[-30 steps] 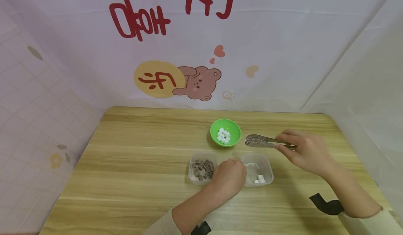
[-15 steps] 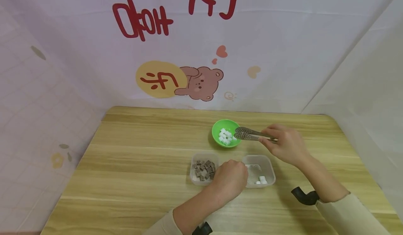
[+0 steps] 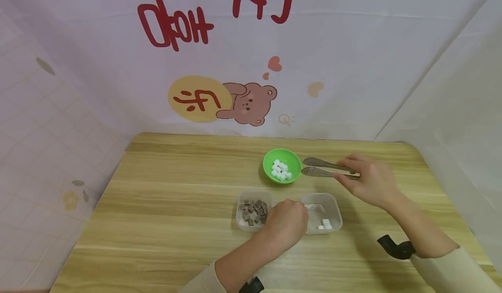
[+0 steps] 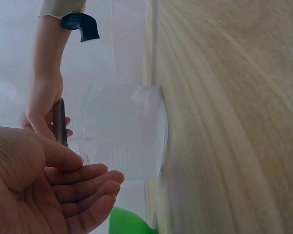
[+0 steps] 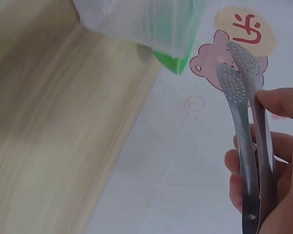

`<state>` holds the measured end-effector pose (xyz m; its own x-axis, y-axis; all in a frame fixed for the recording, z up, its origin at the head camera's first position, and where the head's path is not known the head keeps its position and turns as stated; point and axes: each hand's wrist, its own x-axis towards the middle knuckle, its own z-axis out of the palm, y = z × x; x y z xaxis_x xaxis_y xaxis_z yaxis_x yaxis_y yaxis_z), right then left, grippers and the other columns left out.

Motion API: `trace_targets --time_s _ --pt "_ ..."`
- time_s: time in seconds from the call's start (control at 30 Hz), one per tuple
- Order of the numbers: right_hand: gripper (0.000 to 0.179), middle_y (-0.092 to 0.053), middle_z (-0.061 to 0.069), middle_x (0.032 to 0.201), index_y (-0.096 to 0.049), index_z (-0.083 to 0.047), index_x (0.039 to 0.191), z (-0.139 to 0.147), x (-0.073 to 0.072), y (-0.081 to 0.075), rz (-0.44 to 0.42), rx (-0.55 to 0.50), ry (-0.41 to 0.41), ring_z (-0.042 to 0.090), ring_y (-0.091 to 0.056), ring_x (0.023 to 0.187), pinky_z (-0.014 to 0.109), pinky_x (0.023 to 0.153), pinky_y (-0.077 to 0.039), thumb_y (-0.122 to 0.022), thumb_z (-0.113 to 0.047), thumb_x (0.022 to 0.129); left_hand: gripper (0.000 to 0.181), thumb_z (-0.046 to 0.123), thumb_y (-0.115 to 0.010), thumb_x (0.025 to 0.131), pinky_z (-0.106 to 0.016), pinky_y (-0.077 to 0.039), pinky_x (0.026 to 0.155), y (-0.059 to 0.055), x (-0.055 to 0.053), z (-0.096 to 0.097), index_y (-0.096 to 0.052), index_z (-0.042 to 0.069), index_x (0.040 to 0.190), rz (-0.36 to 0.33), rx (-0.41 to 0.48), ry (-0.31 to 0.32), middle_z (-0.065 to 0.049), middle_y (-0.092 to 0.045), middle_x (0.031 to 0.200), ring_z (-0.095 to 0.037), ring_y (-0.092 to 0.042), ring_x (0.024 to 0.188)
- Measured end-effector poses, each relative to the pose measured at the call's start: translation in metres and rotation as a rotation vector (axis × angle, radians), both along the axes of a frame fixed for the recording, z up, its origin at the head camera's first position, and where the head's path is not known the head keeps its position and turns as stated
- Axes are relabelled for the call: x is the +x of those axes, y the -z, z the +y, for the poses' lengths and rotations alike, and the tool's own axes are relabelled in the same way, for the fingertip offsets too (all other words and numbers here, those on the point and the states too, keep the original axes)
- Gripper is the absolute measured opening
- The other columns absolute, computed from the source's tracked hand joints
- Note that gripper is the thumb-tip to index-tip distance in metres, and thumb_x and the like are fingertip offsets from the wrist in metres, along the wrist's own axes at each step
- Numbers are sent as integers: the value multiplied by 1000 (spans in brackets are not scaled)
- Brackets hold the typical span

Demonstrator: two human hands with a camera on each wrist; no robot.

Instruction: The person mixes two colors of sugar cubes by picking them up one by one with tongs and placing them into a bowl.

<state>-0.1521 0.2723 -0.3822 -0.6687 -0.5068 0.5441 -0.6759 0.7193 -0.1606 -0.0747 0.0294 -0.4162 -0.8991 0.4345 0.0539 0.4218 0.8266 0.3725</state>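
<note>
My right hand [image 3: 372, 182] grips metal tongs [image 5: 246, 117] with perforated tips. The tongs' tips stand apart just right of a green bowl [image 3: 268, 158], with nothing between them. Several small white cubes [image 3: 279, 170] lie in the bowl. My left hand [image 3: 288, 221] is at the left rim of a clear plastic container [image 4: 124, 129], thumb and forefinger pinching at its edge in the left wrist view. A few white cubes [image 3: 325, 224] lie in that container's near right corner.
Left of my left hand, a second plastic container [image 3: 238, 223] holds several brown cubes [image 3: 255, 210]; the hand partly covers it. All stand on a wooden table [image 3: 164, 206], with a printed cloth [image 3: 337, 57] hanging behind it.
My right hand carried the tongs left over the bowl, then drew back right with the tips spread. One more white cube shows in the bowl's right side. My left hand stayed put.
</note>
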Motion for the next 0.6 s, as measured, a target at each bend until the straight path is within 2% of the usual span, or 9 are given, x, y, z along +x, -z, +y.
trace_targets --time_s 0.27,0.47,0.6 --pt "30 -76 3 92 -80 -8 95 13 8 -13 12 53 -37 17 -66 60 34 51 -49 -85 -19 68 41 7 -67 94 -25 -37 35 1 0 -1 -54 16 57 5 14 6 4 -49 56 -7 -45 49" --pt "28 -73 -5 89 -80 -14 91 20 13 -21 -28 117 -62 1 -58 58 24 49 -44 -86 -20 65 41 7 -67 95 -25 -37 35 2 0 -1 -53 16 57 11 16 10 3 -50 57 -7 -45 49" --pt "28 -70 -11 86 -79 -17 88 21 16 -28 -76 181 -64 -8 -47 58 21 47 -39 -89 -23 62 43 7 -67 94 -24 -35 34 2 0 -1 -51 16 56 13 11 16 4 -48 55 -6 -42 48"
